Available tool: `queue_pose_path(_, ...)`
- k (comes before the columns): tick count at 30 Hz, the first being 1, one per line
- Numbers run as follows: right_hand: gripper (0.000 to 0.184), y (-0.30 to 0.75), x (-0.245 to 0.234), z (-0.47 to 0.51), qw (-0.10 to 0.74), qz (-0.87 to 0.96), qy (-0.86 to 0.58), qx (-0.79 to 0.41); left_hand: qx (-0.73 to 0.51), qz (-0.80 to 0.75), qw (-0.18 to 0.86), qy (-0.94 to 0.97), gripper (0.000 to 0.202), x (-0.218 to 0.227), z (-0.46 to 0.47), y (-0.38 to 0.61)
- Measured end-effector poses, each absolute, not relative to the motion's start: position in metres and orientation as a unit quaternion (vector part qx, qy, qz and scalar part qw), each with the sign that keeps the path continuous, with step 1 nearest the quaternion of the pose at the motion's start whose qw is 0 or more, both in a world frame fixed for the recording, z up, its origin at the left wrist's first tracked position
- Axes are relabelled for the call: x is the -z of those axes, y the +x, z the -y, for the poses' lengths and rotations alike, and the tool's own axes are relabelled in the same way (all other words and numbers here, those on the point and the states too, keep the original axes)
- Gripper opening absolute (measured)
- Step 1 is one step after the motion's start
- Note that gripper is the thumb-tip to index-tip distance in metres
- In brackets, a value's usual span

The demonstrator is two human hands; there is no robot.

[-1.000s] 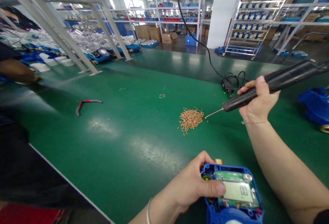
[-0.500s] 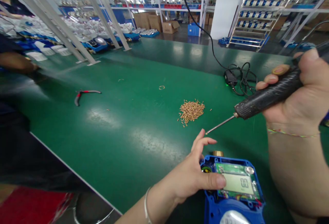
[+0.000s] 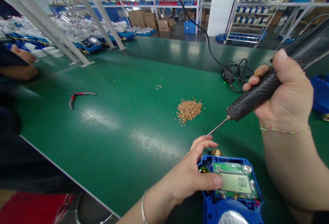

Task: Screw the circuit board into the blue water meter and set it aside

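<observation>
My right hand point(image 3: 290, 97) is wrapped around a black electric screwdriver point(image 3: 253, 98), its thin bit pointing down and left. A tiny brass-coloured screw point(image 3: 205, 138) shows at the bit's tip, beside the fingertips of my left hand point(image 3: 186, 177). The left thumb presses on the left part of the lit display point(image 3: 235, 183), which reads 0.0. That display sits on a green circuit board inside an uncovered blue meter point(image 3: 227, 207) with a brass threaded end. The left index and middle fingers stretch past the meter's upper left corner; the other fingers are mostly hidden.
Beyond my left hand lies a pile of small brass screws point(image 3: 189, 110). Red-and-grey pliers point(image 3: 77, 96) are at the left of the green table point(image 3: 123, 114). A black adapter point(image 3: 228, 74) with coiled cable sits behind. Another person's arm point(image 3: 19, 68) rests at far left.
The screwdriver's tip has come down slightly against my left fingertips, and those fingers have drawn closer to it. The left thumb stays on the display. The whole view has shifted slightly.
</observation>
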State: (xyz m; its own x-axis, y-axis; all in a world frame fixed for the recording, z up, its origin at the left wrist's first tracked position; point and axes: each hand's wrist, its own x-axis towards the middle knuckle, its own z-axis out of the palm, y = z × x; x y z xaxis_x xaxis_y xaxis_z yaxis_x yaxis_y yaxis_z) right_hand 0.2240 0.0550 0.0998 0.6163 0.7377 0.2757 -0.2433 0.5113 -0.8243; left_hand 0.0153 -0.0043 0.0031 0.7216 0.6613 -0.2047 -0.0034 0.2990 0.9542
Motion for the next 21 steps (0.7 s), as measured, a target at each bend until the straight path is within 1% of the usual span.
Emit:
queue_pose_path(4,0.024,0.2241,-0.0997,-0.0555,0.807,0.321,-0.393,-0.303,-0.223,-0.298,0.751,0.546,0.081,-0.0034,0.0037,0.016)
queue_pose_path(13,0.025,0.2209,-0.1014,-0.0536,0.797,0.339,-0.391,-0.31,-0.223,-0.3,0.748,0.548,0.074,-0.0091,0.0049,0.0173)
queue_pose_path(21,0.022,0.2217,-0.102,-0.0518,0.794,0.353,-0.388,-0.308,-0.214,-0.302,0.746,0.553,0.072,-0.0071,0.0035,0.0169)
